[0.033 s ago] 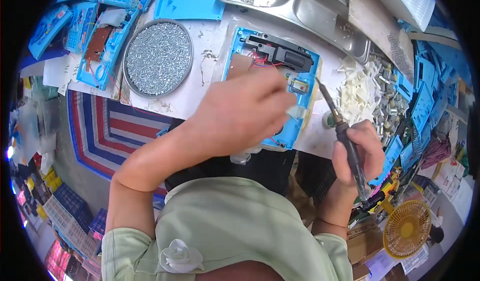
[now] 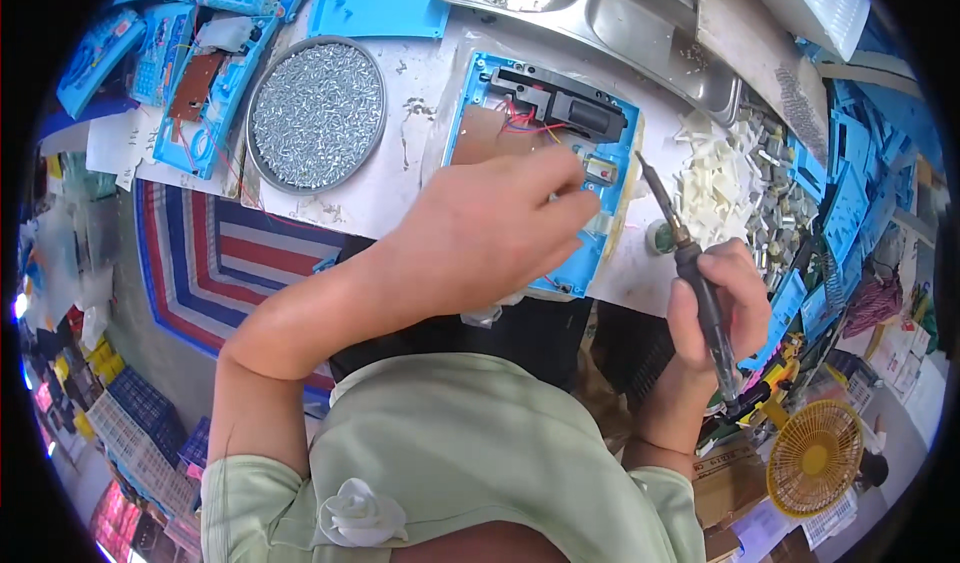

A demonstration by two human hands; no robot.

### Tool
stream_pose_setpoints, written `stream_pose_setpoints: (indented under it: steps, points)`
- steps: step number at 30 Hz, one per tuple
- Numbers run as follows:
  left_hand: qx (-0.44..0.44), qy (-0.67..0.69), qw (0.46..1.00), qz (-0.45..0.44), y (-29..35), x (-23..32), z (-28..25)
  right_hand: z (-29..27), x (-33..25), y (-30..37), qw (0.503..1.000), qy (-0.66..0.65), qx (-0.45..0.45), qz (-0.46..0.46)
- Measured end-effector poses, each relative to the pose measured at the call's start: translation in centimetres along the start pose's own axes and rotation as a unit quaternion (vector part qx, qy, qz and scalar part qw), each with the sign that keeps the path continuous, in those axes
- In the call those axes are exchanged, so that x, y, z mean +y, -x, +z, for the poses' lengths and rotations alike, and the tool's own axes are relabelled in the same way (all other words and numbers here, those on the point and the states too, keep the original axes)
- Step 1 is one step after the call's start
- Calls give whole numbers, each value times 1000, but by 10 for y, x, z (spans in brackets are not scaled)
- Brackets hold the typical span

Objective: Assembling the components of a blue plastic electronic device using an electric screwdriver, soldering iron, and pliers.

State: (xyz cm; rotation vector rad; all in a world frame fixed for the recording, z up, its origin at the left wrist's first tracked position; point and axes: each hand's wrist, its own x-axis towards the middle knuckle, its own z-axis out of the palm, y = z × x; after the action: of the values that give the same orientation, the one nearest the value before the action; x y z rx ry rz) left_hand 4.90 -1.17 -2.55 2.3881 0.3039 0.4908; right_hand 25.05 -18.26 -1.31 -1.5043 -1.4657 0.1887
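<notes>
A soldering iron (image 2: 706, 298) with a dark handle is gripped in my right hand (image 2: 735, 298), its thin metal tip pointing up and away beside the right edge of a blue plastic casing (image 2: 628, 153). My left hand (image 2: 500, 223) is over the casing's middle, fingers bent and drawn together. Whatever they pinch is hidden from view. Inside the casing lie a black mechanism (image 2: 575, 108), a brown board (image 2: 490, 135) partly covered by my hand, and thin red and blue wires (image 2: 517, 118). A small metal-and-clear part (image 2: 601, 170) sits just beyond my fingertips.
A round tray of small screws (image 2: 316, 113) stands left of the casing. Beyond it is a compartmented metal tray (image 2: 630, 28). White plastic pieces (image 2: 712, 178) lie in a heap at right, near a small round container (image 2: 660, 237). More blue casings (image 2: 225, 78) are stacked at far left.
My left hand, blurred before, is now sharper and its fingers have shifted slightly. The soldering iron's tip has moved a little to the right.
</notes>
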Motion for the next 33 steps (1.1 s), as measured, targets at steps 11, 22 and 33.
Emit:
stream_pose_setpoints:
  steps: [11, 22, 33]
  points:
    - [39, 98, 994, -16, 1, -8, 9, 47, -12, 9, 990, -62, 44, 117]
    - [20, 176, 978, -113, -6, -6, 2, 77, -13, -5, 996, 21, 52, 74]
    - [-68, 60, 995, 35, 0, -16, -1, -6, -27, 40, 965, -194, 58, 169]
